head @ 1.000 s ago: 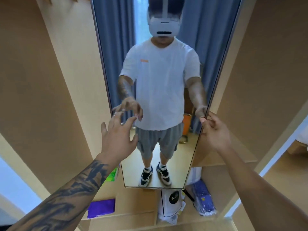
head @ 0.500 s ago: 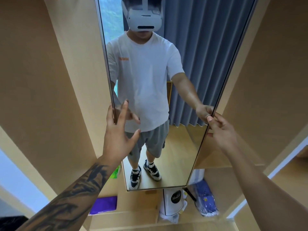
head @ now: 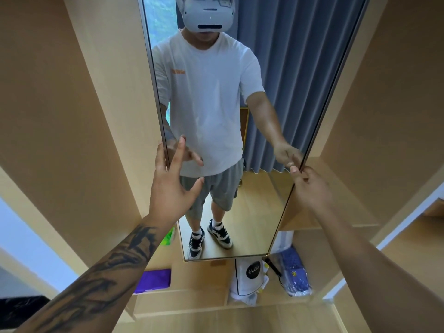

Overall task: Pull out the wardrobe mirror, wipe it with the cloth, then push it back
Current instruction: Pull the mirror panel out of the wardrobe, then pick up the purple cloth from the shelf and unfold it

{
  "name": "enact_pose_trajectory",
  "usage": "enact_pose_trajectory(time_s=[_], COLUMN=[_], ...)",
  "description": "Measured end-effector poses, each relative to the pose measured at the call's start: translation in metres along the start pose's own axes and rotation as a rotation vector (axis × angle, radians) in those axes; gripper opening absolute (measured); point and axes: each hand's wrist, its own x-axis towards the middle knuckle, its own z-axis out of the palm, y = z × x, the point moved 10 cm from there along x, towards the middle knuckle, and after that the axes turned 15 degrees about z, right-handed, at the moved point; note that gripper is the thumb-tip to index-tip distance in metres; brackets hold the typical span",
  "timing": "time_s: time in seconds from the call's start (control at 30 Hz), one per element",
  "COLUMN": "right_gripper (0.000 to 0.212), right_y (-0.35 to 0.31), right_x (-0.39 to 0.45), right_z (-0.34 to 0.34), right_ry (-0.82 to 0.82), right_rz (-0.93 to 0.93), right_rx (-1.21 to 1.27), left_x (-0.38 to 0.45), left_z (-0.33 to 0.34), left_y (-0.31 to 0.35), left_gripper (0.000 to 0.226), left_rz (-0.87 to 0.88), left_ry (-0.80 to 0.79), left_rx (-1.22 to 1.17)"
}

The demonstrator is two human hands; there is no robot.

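The tall wardrobe mirror (head: pixel 276 92) hangs between two wooden panels and reflects a person in a white shirt and grey shorts. My left hand (head: pixel 169 179) has straight, spread fingers at the mirror's left edge, fingertips against the frame. My right hand (head: pixel 310 186) pinches the mirror's right edge with thumb in front and fingers curled behind it. A purple cloth (head: pixel 153 281) lies folded on the low shelf at the bottom left, away from both hands.
Wooden wardrobe panels (head: pixel 79 121) flank the mirror on both sides. Below it stand a white "Hello" bag (head: pixel 248 278) and a blue item in clear plastic (head: pixel 296 272). Something green (head: pixel 168 237) peeks out behind my left wrist.
The mirror has swung so its reflection shifted toward the left. My left hand went from reaching at the glass to lying along the left edge; my right hand kept its pinch on the right edge.
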Motion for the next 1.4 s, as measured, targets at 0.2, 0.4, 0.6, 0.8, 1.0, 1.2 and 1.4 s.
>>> enact_pose_trajectory(time_s=[0.2,0.4,0.6,0.8,1.0,1.2,1.4], right_gripper=[0.064,0.074,0.074,0.069,0.046,0.063,0.059], right_y=[0.050,0.090,0.102,0.108,0.082,0.044,0.035], right_x=[-0.020,-0.057,-0.108,-0.160,-0.208,-0.252,-0.280], right_z=[0.049,0.100,0.172,0.245,0.303,0.380,0.464], right_ry=[-0.090,-0.220,-0.329,-0.458,-0.562,-0.670,-0.753], right_rz=[0.083,0.153,-0.004,-0.136,-0.255,-0.322,-0.306], right_rx=[-0.146,-0.291,-0.503,-0.538,-0.544,-0.607,-0.696], left_x=[-0.046,-0.109,-0.181,-0.257,-0.308,-0.364,-0.412], left_z=[0.022,0.040,0.054,0.059,0.066,0.051,0.019], left_y=[-0.005,-0.014,-0.030,-0.057,-0.098,-0.161,-0.249], left_gripper=[0.110,0.101,0.096,0.093,0.090,0.090,0.085], left_rz=[-0.055,-0.120,-0.251,-0.396,-0.480,-0.672,-0.815], left_ry=[-0.123,-0.298,-0.491,-0.642,-0.735,-0.798,-0.858], left_rx=[0.078,0.100,0.159,0.201,0.160,0.048,0.027])
